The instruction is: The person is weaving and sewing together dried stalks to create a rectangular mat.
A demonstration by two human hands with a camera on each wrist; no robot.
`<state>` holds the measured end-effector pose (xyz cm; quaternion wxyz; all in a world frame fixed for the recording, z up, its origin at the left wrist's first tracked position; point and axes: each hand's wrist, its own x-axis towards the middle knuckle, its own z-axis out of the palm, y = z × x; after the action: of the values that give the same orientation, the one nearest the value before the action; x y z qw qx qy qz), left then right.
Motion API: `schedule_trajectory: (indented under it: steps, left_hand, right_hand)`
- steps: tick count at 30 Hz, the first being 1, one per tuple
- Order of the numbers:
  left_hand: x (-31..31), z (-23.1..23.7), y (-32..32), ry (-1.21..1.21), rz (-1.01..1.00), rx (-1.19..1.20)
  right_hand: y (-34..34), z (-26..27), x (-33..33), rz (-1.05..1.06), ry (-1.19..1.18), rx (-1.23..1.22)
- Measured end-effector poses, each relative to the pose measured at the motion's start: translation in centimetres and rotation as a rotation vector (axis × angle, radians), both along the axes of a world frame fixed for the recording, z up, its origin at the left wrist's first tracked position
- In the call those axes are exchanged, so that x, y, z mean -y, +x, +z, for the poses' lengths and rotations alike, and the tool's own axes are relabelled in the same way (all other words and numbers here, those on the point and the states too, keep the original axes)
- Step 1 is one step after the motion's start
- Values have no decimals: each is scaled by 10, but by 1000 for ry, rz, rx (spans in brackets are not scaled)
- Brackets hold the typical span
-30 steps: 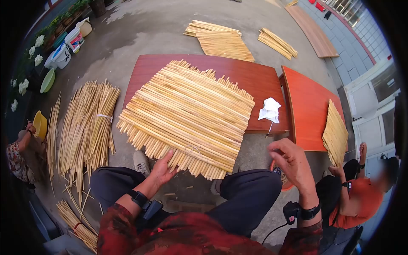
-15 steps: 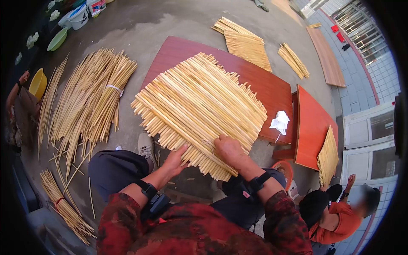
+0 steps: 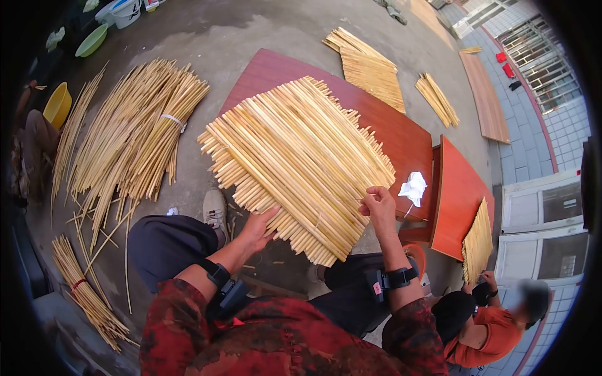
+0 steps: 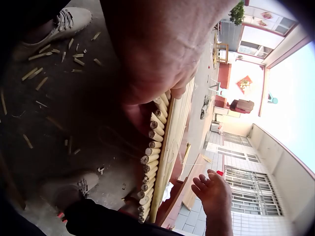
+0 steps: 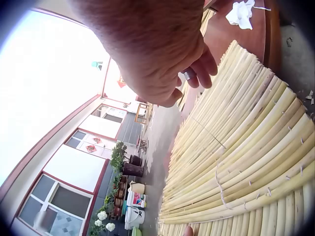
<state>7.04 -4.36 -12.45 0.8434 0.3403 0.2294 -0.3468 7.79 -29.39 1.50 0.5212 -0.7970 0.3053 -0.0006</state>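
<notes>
A mat of pale plant stalks (image 3: 295, 163), stitched side by side in crossing layers, slants over the near edge of the red table (image 3: 269, 62). My left hand (image 3: 256, 230) grips its near left edge, part of the hand hidden under the stalks. In the left wrist view the cut stalk ends (image 4: 152, 152) show beside that hand. My right hand (image 3: 378, 205) is raised just above the mat's right part, fingers curled, pinching a thin thread (image 4: 192, 163) that runs from the mat. A loose loop of pale thread (image 5: 219, 184) lies on the stalks in the right wrist view.
Loose stalk bundles (image 3: 125, 138) lie on the ground at left, with a tied bundle (image 3: 84, 288) nearer. White crumpled cloth (image 3: 412, 188) sits on the table's right end. A second red table (image 3: 461, 194) and a seated person in orange (image 3: 486, 335) are at right.
My right hand went from raised at the right down onto the mat's near edge, then up and right with the thread. The left hand keeps its grip. The head view swung right.
</notes>
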Motion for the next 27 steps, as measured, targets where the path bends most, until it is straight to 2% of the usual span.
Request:
schedule_trajectory:
  steps: [2,5,9,11,13,14,16,17,19,20,23,25,26,27]
  left_hand:
    - [1,11,1,5,21,-21]
    - [2,36,0,13,41,-40]
    - [6,28,-2,-50,18,49]
    - [7,25,-3,-15,-23,7]
    - [8,30,-3,-31,-23,47]
    - [8,33,-4,-34,-10,45]
    - [10,37,-3,68,6,36]
    - [11,39,-1,67,15,41]
    - [11,42,0,175,23,-36]
    - [11,40,0,174,20,-36]
    - [14,24,0,181,47,-40]
    - [11,16,3,185,31,-43]
    - [10,4,5,219,-7,-50]
    - [10,10,5,217,-7,-42]
  right_hand:
    - [-11,2,-1,276,-1139,368]
    - [-31,4,-42,523,-664,-147]
    - [-30,-9,-71,563,-642,-239]
    - [-28,-22,-67,569,-612,-244]
    - [-30,-34,-62,558,-655,-10]
    - [-31,-42,-56,571,-658,-8]
    - [-34,-51,-43,409,43,-85]
    - [-34,-45,-45,418,40,-81]
    - [-39,-22,-60,231,436,-43]
    - [-37,-8,-67,228,436,-44]
    - [-17,54,-83,358,553,296]
    - [-7,108,-77,304,662,571]
    - [-2,134,-65,279,623,690]
    - [1,148,-49,271,433,675]
